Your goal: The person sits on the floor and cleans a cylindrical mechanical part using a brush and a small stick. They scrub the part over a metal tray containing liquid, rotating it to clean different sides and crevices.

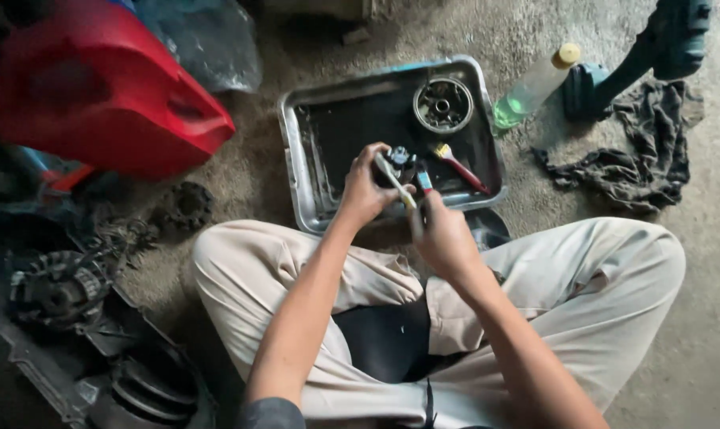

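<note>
Knees in pale trousers (582, 278) frame both hands, which meet over the near rim of the tray (296, 159). Left hand (365, 189) is curled tight around a small dark metal part (398, 156), held above the tray's near edge. Right hand (442, 237) pinches a thin tool (397, 184), its tip against the part. Inside the tray, a round hub (443, 104) sits at the far corner and a red-handled brush (460, 168) lies just right of the part. Bare floor opens left of the tray; a bottle (534, 86) and rag (642, 151) lie right.
</note>
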